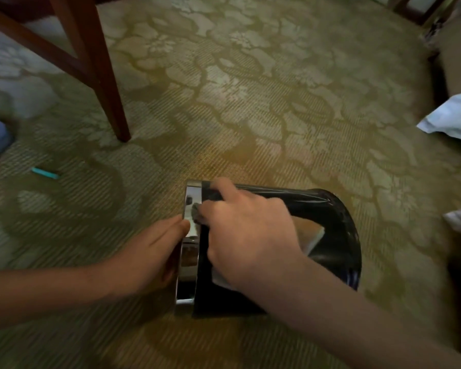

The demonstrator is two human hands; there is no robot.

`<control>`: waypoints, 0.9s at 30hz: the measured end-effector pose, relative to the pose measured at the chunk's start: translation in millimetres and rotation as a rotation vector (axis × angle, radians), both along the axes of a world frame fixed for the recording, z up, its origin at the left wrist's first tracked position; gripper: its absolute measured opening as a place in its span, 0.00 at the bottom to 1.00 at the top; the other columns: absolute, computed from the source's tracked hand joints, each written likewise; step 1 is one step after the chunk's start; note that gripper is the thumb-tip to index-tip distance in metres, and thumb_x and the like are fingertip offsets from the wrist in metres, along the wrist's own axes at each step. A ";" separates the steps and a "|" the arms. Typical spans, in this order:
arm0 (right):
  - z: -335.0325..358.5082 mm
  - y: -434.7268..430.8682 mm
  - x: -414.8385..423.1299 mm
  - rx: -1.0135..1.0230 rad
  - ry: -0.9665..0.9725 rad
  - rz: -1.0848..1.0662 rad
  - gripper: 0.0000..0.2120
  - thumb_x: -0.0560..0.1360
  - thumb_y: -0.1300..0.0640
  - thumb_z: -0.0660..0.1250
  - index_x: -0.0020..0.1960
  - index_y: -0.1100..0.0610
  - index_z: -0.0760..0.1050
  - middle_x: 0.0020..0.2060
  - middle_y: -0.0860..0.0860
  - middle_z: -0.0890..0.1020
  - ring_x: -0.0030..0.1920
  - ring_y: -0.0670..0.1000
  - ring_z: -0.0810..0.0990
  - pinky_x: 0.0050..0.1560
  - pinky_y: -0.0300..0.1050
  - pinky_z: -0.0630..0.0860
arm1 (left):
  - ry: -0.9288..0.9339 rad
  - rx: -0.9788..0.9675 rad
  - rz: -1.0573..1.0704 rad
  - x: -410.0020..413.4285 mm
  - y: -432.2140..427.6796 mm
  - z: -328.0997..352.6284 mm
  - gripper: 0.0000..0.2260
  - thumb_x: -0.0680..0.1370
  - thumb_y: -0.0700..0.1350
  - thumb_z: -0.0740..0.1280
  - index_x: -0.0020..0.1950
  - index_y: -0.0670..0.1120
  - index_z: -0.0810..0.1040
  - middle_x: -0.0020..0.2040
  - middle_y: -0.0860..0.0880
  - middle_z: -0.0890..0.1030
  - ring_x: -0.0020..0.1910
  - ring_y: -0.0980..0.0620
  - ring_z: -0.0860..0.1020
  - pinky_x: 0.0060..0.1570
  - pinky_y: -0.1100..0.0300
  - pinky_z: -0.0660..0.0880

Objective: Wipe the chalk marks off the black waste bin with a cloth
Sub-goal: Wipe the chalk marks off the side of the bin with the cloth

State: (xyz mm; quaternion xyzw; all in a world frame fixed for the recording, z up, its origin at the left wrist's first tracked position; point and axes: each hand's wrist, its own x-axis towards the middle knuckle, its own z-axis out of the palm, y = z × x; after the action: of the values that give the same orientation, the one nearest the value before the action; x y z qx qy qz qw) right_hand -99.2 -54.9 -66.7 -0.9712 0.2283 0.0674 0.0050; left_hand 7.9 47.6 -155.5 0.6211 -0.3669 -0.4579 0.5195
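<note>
Head camera: we look down on a black waste bin [218, 302] lying on its side on a ribbed, flower-patterned carpet [250, 102]. It is in the lower middle, between the two forearms. Its smooth cylinder wall ends at the left in a mirror-bright chrome band [189, 262], and a glossy, crinkled black plastic liner [338, 209] folds over the mouth at the right. The left hand [155, 251] lies flat against the chrome end, fingers straight and close together. The right hand [245, 230] rests on the bin's upper side, fingers curled down over a pale cloth [220, 280] whose crumpled edge shows under the wrist. We also see a short teal chalk stick [45, 173] on the carpet well to the left, below a reddish wooden chair leg [107, 89].
</note>
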 end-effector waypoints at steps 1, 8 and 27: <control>0.6 -4.6 -3.1 -0.024 -0.006 -0.006 0.15 0.69 0.49 0.69 0.56 0.44 0.76 0.55 0.48 0.71 0.45 0.54 0.76 0.34 0.48 0.57 | 0.001 -0.002 -0.009 0.2 -0.7 1.7 0.16 0.79 0.52 0.55 0.35 0.50 0.76 0.29 0.47 0.75 0.28 0.54 0.73 0.31 0.59 0.71; 12.9 -50.4 -64.2 -0.230 0.108 -0.236 0.12 0.69 0.47 0.67 0.52 0.40 0.79 0.62 0.46 0.74 0.42 0.53 0.81 0.31 0.43 0.62 | 0.028 0.063 -0.047 4.3 -3.6 -1.7 0.21 0.80 0.55 0.54 0.40 0.40 0.72 0.32 0.39 0.76 0.29 0.44 0.73 0.30 0.53 0.72; 8.7 -52.9 -3.7 -0.121 0.078 -0.189 0.14 0.71 0.50 0.64 0.55 0.47 0.78 0.54 0.49 0.76 0.51 0.57 0.79 0.39 0.46 0.63 | 0.017 0.085 -0.056 1.3 3.1 -8.6 0.19 0.79 0.57 0.54 0.38 0.45 0.72 0.29 0.40 0.76 0.27 0.45 0.74 0.29 0.49 0.73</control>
State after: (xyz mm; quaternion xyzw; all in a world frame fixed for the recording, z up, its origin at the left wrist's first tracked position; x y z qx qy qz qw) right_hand -102.9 -107.8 -58.0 -0.9405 0.3227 0.0905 -0.0562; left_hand 9.2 50.7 -164.1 0.6281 -0.3598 -0.4930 0.4826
